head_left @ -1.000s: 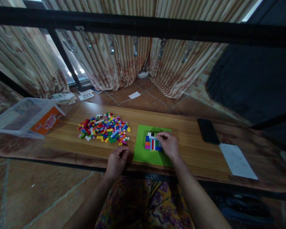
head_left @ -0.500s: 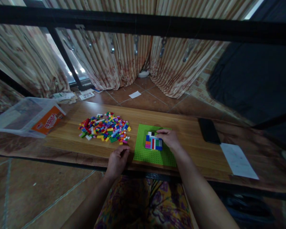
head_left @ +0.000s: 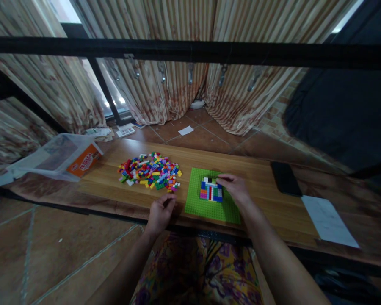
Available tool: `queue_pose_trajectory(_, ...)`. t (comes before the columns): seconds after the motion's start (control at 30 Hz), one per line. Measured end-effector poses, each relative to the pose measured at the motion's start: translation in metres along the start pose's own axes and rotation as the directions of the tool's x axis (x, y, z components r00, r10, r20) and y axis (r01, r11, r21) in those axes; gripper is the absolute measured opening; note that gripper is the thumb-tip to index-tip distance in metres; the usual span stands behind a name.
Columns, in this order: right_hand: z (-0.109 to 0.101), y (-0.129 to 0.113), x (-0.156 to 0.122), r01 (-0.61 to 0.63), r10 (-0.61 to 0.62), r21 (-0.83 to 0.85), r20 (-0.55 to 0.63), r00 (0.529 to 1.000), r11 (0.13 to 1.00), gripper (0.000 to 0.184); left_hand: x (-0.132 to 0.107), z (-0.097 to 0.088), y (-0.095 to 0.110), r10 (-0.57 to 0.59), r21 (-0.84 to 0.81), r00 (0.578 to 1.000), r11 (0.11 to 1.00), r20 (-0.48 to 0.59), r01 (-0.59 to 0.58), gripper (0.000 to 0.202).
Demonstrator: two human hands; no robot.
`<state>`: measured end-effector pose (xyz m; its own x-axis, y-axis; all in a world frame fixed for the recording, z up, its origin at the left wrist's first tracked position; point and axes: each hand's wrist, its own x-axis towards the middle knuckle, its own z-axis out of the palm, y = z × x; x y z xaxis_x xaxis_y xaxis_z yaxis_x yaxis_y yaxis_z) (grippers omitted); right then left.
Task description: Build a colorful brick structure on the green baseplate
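A green baseplate (head_left: 197,203) lies on the wooden table (head_left: 260,203) in front of me. A small block of coloured bricks (head_left: 211,190) is built on it. My right hand (head_left: 236,189) rests at the block's right top corner, fingers curled and pinched against the bricks. My left hand (head_left: 160,211) sits at the table's front edge, just left of the baseplate, fingers curled loosely; what it holds, if anything, is hidden. A heap of loose coloured bricks (head_left: 150,170) lies to the left of the baseplate.
A clear plastic tub with an orange label (head_left: 62,156) lies tipped at the table's left end. A dark phone (head_left: 285,178) and a white sheet (head_left: 328,220) lie at the right. A black bar (head_left: 190,51) crosses overhead. Curtains hang behind.
The view has shifted, so everything sits a little further right. My right hand has slid from over the brick block to its right top corner. My left hand has stayed put.
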<state>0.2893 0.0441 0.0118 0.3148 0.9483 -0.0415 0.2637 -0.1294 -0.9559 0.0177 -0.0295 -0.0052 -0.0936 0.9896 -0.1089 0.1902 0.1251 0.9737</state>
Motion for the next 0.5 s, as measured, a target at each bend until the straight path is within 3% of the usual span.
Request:
queue_pose_trajectory(0.1, -0.019, 0.012, -0.005, 0.090, -0.080, 0.041, -0.197, 0.977, 0.995, 0.033, 0.000, -0.012, -0.003, -0.028, -0.013, 0.997, 1.000, -0.072, 0.027, 0.026)
queue_pose_trajectory(0.23, -0.056, 0.043, -0.010, 0.153, -0.191, -0.137, -0.325, 0.926, 0.979, 0.035, 0.006, -0.027, -0.006, 0.041, 0.149, 0.984, 0.989, -0.171, -0.015, 0.024)
queue_pose_trajectory(0.37, -0.075, 0.070, -0.018, 0.164, -0.289, -0.354, -0.338, 0.896, 0.921, 0.039, 0.014, -0.028, -0.002, 0.206, 0.383, 0.964, 0.914, -0.167, -0.129, 0.018)
queue_pose_trajectory(0.5, -0.071, 0.073, -0.026, 0.228, -0.414, -0.553, -0.238, 0.879, 0.802, 0.041, 0.019, -0.014, 0.008, 0.222, 0.542, 0.964, 0.833, -0.149, -0.108, 0.019)
